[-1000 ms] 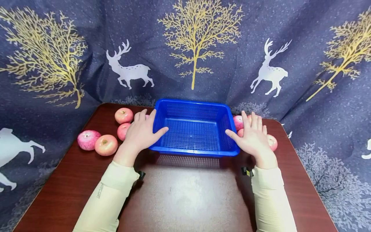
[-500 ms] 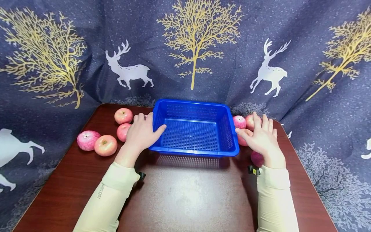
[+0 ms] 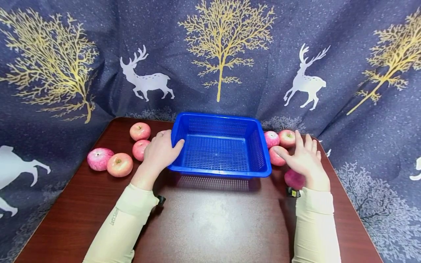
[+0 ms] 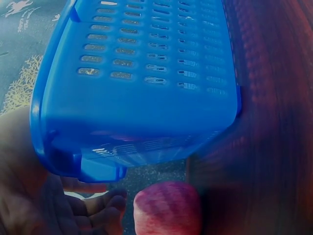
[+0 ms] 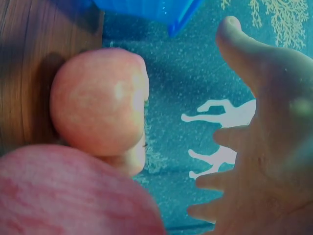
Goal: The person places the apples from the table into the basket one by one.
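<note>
A blue perforated plastic basket (image 3: 218,172) stands at the back middle of the table, with nothing in it. My left hand (image 3: 160,150) grips its left rim, thumb over the inside and fingers bent down outside; in the left wrist view those fingers show below the rim. My right hand (image 3: 306,162) is right of the basket, fingers spread and holding nothing, above a group of apples. Beneath its thumb lies a pale red apple (image 3: 277,156); a darker red apple (image 3: 294,179) is partly hidden by the palm. In the right wrist view an apple (image 5: 98,100) sits apart from the fingers.
Behind the right group are a pink apple (image 3: 271,139) and another apple (image 3: 287,138). Several apples, including a yellowish-red apple (image 3: 120,165), lie on the left of the brown table (image 3: 210,223). A dark patterned curtain (image 3: 243,87) hangs just behind.
My right hand has left the basket's right side and moved right, uncovering apples. The left hand's fingers have bent down over the left rim. The basket has barely moved.
</note>
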The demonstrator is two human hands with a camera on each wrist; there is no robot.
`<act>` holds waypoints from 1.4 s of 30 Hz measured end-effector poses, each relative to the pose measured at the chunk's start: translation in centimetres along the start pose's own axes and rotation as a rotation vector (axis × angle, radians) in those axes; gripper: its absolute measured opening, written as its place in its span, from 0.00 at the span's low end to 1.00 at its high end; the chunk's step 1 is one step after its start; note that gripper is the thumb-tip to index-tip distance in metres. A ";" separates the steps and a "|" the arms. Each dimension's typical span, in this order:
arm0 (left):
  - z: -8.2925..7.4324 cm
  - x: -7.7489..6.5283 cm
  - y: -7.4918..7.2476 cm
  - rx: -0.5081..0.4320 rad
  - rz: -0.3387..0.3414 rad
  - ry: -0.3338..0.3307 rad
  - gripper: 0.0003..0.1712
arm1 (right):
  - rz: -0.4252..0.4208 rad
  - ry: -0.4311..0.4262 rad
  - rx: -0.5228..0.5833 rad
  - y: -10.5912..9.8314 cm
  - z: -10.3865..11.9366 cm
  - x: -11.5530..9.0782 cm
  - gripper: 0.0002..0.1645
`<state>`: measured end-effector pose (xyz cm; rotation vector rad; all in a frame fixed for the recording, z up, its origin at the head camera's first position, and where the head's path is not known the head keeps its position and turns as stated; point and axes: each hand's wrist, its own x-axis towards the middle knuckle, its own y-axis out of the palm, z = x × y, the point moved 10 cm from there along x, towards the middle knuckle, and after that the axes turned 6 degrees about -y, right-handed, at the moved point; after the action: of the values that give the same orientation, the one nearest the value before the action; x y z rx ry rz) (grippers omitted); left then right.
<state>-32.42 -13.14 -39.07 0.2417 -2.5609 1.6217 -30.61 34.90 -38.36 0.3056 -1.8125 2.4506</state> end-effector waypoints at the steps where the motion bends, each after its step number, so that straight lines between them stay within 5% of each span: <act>1: 0.0 0.0 0.0 -0.003 0.004 -0.005 0.38 | 0.000 0.003 -0.001 0.0 -0.2 0.0 0.66; 27: 0.9 0.1 0.7 0.006 0.080 -0.088 0.32 | 0.123 0.099 0.095 2.4 -4.9 -0.6 0.70; 42: 1.4 0.4 1.2 -0.017 0.088 -0.127 0.28 | 0.185 0.105 0.129 3.5 -6.5 -0.3 0.63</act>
<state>-33.01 -13.96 -40.64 0.2414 -2.7145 1.6644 -31.67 40.07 -43.57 0.0167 -1.7154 2.6564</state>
